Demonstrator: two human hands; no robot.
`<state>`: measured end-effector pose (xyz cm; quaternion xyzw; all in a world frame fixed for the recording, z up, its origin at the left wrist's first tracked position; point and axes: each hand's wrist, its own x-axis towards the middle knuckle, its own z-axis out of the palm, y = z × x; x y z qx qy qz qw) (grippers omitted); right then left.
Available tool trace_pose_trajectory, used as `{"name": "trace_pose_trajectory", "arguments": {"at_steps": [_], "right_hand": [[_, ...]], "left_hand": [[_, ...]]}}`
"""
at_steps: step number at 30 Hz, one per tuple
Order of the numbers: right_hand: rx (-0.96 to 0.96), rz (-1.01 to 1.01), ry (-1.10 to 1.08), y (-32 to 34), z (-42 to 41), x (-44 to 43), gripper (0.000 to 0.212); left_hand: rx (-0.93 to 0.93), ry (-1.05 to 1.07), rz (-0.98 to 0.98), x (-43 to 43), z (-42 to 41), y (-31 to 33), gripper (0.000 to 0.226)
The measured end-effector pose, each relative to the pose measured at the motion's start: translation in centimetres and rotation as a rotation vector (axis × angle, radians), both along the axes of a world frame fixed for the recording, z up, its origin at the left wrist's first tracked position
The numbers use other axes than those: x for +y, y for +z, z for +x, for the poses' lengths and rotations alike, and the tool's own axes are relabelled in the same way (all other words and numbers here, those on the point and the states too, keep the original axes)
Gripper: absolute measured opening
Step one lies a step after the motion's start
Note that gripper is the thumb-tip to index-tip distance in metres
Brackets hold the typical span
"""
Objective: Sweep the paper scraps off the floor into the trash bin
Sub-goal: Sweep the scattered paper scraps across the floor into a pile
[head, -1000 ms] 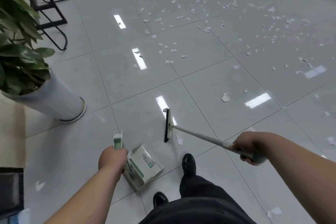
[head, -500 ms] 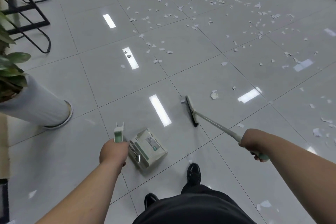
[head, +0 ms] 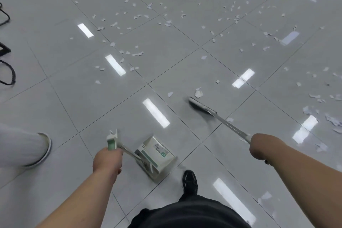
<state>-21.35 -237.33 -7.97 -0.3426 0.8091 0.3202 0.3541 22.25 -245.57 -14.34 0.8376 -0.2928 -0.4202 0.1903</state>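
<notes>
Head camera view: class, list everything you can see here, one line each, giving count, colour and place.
paper scraps: many, white, strewn over the far and right floor
broom: one, dark head and pale handle, head beside a large scrap right of centre
dustpan: one, white with green trim, low near centre
pot: one, white, left edge
metal frame: one seen in part, black, far left edge
floor: grey glossy tiles with bright light reflections
shoe: one, black, bottom centre
trousers: dark, bottom edge
left hand: grips the dustpan's handle
right hand: grips the broom's handle
</notes>
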Motion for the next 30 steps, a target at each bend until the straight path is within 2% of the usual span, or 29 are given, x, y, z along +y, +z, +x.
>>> {"name": "trace_pose_trajectory", "arguments": {"at_steps": [3, 5, 10, 15, 17, 20, 23, 27, 30], "right_hand": [[-0.037, 0.036, -0.034, -0.6, 0.1, 1.8, 0.087], [-0.037, 0.043, -0.055, -0.9, 0.6, 3.3, 0.086], [-0.07, -0.003, -0.249, -1.4, 4.1, 5.5, 0.072], [-0.042, -0.082, -0.685, -2.9, 11.5, 8.6, 0.043], [-0.057, -0.095, -0.853, -3.0, 16.1, 10.6, 0.024], [-0.065, -0.019, -1.128, -2.2, 23.1, 13.7, 0.005], [-0.169, 0.023, -1.252, -0.6, 29.3, 14.9, 0.003], [-0.298, -0.064, -1.326, 2.0, 35.6, 13.4, 0.014], [-0.374, -0.108, -1.454, 3.3, 39.0, 11.5, 0.007]], "left_hand": [[-0.01, -0.05, 0.004, -1.3, -0.6, 0.0, 0.005], [-0.013, -0.093, -0.002, -2.2, -0.4, 0.1, 0.005], [-0.001, -0.221, 0.002, -4.8, 1.6, -0.4, 0.004], [0.046, -0.391, 0.008, -6.7, 5.8, -0.8, 0.006], [0.057, -0.464, 0.006, -7.0, 8.4, -0.6, 0.007], [0.053, -0.549, 0.008, -7.1, 12.6, -0.1, 0.007], [0.06, -0.592, 0.018, -7.1, 15.8, 0.0, 0.009], [0.063, -0.62, 0.055, -6.4, 18.8, 0.0, 0.01], [0.073, -0.612, 0.069, -6.2, 20.7, -0.1, 0.012]]}}
